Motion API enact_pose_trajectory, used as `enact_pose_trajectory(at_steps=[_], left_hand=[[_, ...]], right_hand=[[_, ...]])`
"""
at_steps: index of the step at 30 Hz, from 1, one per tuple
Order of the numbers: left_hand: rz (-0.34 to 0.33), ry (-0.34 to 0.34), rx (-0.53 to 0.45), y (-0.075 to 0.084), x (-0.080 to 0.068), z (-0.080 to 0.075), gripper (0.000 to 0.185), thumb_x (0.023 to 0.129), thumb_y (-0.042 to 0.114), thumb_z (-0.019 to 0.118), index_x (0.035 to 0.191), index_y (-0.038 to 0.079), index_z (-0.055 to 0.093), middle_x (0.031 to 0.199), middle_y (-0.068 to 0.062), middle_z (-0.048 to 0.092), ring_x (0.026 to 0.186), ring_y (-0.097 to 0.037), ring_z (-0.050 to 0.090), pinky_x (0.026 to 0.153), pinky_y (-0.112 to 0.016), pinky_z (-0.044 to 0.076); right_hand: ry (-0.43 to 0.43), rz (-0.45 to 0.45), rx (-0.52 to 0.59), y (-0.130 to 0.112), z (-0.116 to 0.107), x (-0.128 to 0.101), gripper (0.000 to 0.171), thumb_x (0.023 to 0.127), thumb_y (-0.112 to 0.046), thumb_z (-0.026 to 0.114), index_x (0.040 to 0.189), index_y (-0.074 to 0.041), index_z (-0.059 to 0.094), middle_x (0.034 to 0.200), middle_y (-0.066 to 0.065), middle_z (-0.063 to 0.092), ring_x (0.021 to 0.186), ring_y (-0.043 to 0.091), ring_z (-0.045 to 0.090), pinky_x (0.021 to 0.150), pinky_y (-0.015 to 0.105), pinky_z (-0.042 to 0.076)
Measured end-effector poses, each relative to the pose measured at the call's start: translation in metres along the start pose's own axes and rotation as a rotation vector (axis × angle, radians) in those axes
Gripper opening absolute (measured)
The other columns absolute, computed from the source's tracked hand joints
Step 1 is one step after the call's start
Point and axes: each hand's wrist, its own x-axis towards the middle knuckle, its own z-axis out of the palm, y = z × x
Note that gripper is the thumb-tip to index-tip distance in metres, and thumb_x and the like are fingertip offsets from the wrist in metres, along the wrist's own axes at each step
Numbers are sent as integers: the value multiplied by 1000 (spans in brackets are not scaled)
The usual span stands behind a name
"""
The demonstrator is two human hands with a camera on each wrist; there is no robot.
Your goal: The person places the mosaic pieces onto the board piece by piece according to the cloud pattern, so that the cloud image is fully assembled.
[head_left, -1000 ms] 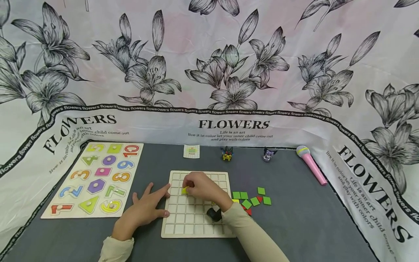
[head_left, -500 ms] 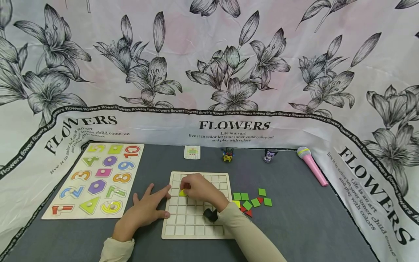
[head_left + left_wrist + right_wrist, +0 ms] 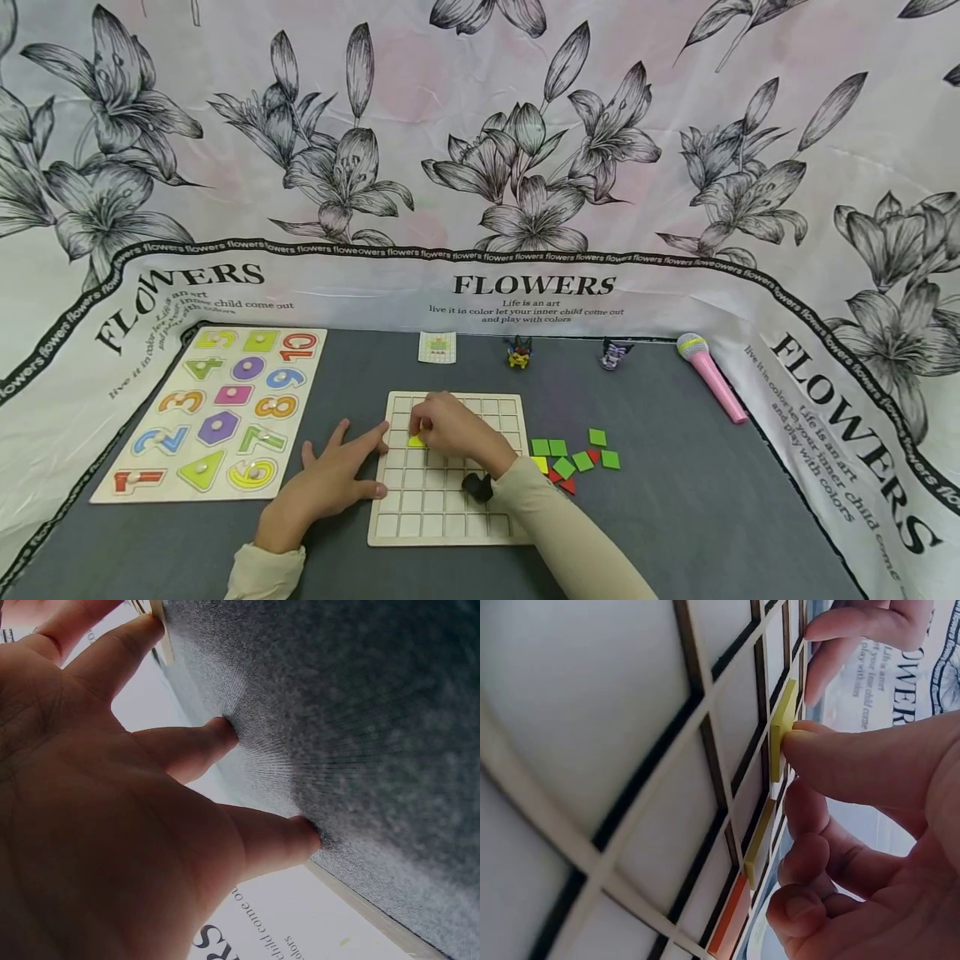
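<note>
A wooden grid board (image 3: 390, 533) lies on the grey mat in the head view. My right hand (image 3: 420, 432) hovers over its upper left part and pinches a yellow tile (image 3: 416, 441). The right wrist view shows that yellow tile (image 3: 782, 727) tilted on edge against a cell, held under my thumb (image 3: 840, 761). Beside it, another yellow tile (image 3: 759, 840) and a red tile (image 3: 731, 919) sit in cells. My left hand (image 3: 352, 467) lies flat with fingers spread on the mat, its index fingertip touching the board's left edge (image 3: 159, 630).
Loose green, red and yellow tiles (image 3: 573, 460) lie right of the board. A number-and-shape puzzle (image 3: 217, 408) sits at the left. Along the back are a small card (image 3: 437, 347), two little figures (image 3: 517, 352) (image 3: 615, 354) and a pink microphone (image 3: 708, 375). Flowered cloth surrounds the mat.
My right hand has carried the yellow tile a little to the left across the board. The left hand has stayed put.
</note>
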Motion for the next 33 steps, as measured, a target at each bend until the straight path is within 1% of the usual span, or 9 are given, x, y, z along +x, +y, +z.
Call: enact_pose_trajectory(at_steps=[3, 6, 10, 13, 18, 22, 27, 33], left_hand=[[-2, -1, 2, 0, 0, -1, 88, 86, 25, 91, 162, 10, 47, 141, -4, 68, 157, -58, 12, 105, -92, -3], [-1, -4, 0, 1, 0, 0, 89, 86, 25, 91, 162, 10, 47, 141, -4, 67, 157, -58, 11, 105, -92, -3], [8, -3, -4, 1, 0, 1, 88, 86, 24, 91, 161, 10, 48, 143, -6, 67, 157, -58, 11, 105, -92, -3], [7, -1, -1, 1, 0, 1, 88, 86, 24, 91, 161, 10, 48, 145, -8, 65, 157, -59, 12, 105, -92, -3], [1, 2, 2, 1, 1, 1, 90, 85, 24, 92, 162, 9, 47, 145, -9, 65, 157, -59, 11, 105, -92, -4], [8, 3, -6, 2, 0, 0, 90, 85, 23, 92, 162, 9, 46, 145, -9, 65, 157, -59, 11, 105, -92, -4], [9, 2, -10, 2, -1, 0, 89, 86, 23, 92, 162, 9, 47, 145, -9, 66, 157, -59, 10, 105, -92, -4], [12, 0, -2, 1, 0, -1, 90, 86, 24, 91, 162, 10, 47, 145, -9, 65, 156, -60, 10, 105, -92, -3]], right_hand=[[-14, 19, 29, 1, 0, 1, 15, 93, 10, 72, 93, -3, 79, 85, 7, 72, 77, 14, 60, 74, 27, 52], [-8, 67, 52, 5, 0, -4, 16, 92, 10, 71, 97, -4, 79, 85, 6, 71, 75, 13, 59, 72, 26, 51], [31, 149, 91, 9, -3, -17, 20, 92, 8, 68, 104, -4, 78, 83, 2, 67, 72, 12, 54, 69, 29, 48], [61, 192, 117, 11, -9, -28, 19, 94, 5, 67, 107, -4, 78, 85, 0, 65, 75, 12, 55, 70, 30, 48], [115, 218, 153, 14, -23, -50, 14, 100, 1, 67, 109, -3, 78, 94, 1, 70, 83, 15, 62, 75, 33, 53], [134, 233, 180, 19, -30, -66, 15, 101, 1, 66, 111, -2, 77, 96, 1, 70, 84, 16, 62, 75, 34, 53], [140, 257, 164, 28, -37, -83, 15, 101, -1, 67, 112, -2, 77, 96, -1, 69, 83, 16, 61, 73, 33, 52], [166, 306, 148, 36, -45, -108, 13, 101, -2, 69, 110, -5, 78, 96, -3, 69, 83, 14, 61, 72, 34, 53]])
